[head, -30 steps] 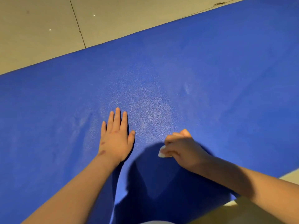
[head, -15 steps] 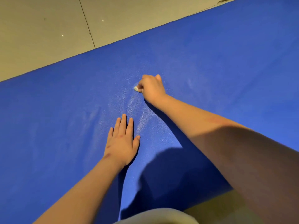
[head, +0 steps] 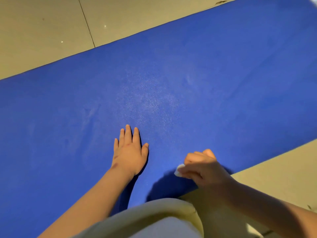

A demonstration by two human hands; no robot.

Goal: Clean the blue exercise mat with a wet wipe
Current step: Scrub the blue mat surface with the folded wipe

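Right hand [head: 204,169] is back at the near edge, grip curled round the wet wipe [head: 178,170]; left hand [head: 129,153] flat on the blue mat [head: 223,83].

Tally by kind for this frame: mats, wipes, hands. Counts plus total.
Flat blue exercise mat: 1
Small crumpled white wet wipe: 1
Bare hands: 2 (left hand flat on the mat, right hand gripping the wipe)
Total: 4

Bare mat [head: 223,86] spreads wide ahead and sideways; only the flat left hand [head: 130,152] lies in the way.
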